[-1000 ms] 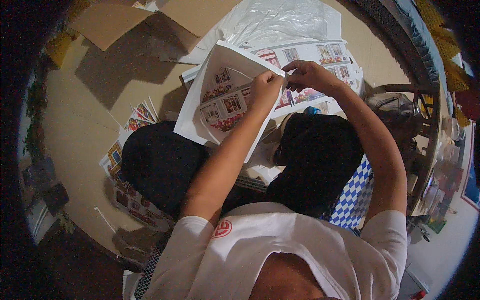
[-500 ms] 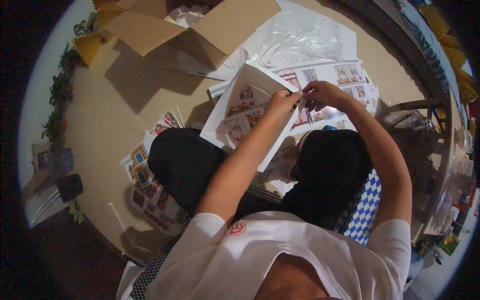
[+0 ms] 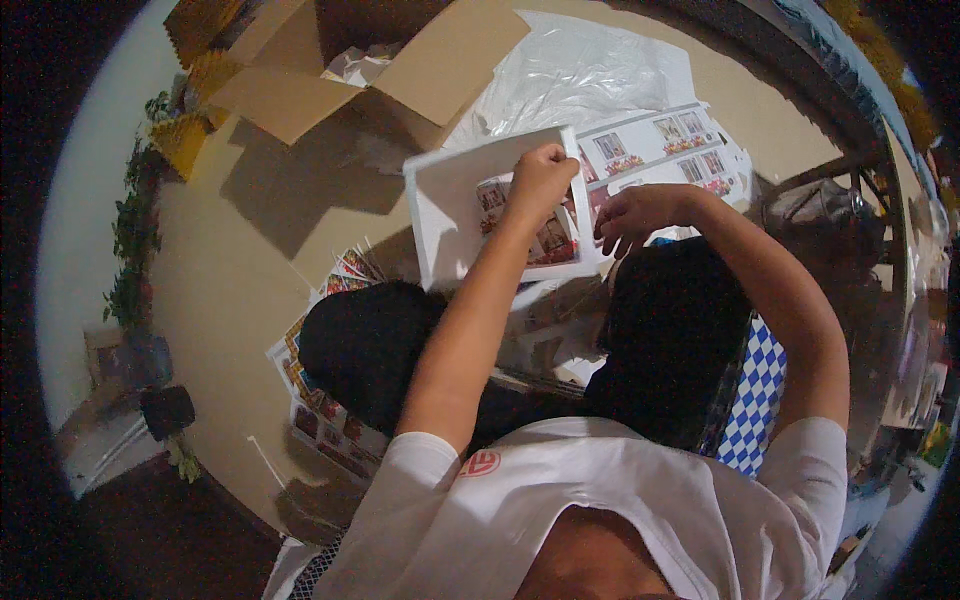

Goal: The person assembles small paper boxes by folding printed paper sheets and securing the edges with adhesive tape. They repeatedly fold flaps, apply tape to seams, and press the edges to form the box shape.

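Note:
A white, shallow box-like piece (image 3: 452, 215) stands tilted above my lap, its open side toward me. Pictures of windows and flowers show within its walls; I cannot tell if they are printed on it or seen through an opening. My left hand (image 3: 543, 185) is closed on its right-hand wall near the upper corner, fingers bent over the edge. Just right of that wall hovers my right hand (image 3: 645, 215), fingers apart and drooping, with nothing visible in them. Large white printed sheets (image 3: 650, 143) with windows and flowers lie beyond my hands.
An open cardboard box (image 3: 455, 65) with crumpled white paper is at the far left, beside clear plastic wrapping (image 3: 590, 70). Colourful printed cards (image 3: 325, 425) lie left of my knee. A blue-and-white checked cloth (image 3: 748, 400) is at my right thigh. Dark furniture (image 3: 880, 220) stands on the right.
The white box-like piece has turned more upright and square to me. My left hand has shifted up slightly along its wall. My right hand has come off its edge and opened.

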The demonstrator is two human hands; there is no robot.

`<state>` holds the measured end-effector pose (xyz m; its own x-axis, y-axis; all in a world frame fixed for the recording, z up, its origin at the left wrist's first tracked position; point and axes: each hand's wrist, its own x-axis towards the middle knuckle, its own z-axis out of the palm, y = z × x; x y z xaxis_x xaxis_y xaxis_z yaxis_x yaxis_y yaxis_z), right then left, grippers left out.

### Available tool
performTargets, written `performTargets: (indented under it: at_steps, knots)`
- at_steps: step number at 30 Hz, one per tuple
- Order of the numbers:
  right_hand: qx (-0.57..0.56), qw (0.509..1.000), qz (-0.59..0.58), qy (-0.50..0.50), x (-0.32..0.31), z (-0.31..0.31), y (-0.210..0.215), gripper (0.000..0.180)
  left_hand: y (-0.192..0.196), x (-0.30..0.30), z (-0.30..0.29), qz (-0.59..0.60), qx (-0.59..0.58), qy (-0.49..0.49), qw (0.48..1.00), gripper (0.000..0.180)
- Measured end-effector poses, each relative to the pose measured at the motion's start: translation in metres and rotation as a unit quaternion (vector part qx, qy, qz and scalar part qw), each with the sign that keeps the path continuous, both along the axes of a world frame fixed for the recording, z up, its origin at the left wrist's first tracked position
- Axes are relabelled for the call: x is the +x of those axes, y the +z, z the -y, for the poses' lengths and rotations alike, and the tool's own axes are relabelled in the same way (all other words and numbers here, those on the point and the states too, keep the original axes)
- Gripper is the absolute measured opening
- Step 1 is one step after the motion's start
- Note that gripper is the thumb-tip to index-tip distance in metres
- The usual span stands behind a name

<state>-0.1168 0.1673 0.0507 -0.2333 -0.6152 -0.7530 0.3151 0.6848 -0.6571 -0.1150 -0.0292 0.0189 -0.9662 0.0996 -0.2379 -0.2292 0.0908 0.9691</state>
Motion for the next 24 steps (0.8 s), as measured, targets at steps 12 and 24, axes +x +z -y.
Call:
performTargets:
  at_steps: [12,24]
  knots:
    - [0.177,0.976,-0.124,-0.038,-0.007,-0.030,-0.030,0.028,-0.045,0.042,-0.010,0.011,-0.120,-0.165,0.979,0.020]
    - [-0.003,0.976,-0.071,-0.208,-0.008,-0.035,-0.020,0.041,-0.057,0.028,-0.039,0.032,-0.039,-0.100,0.994,0.018]
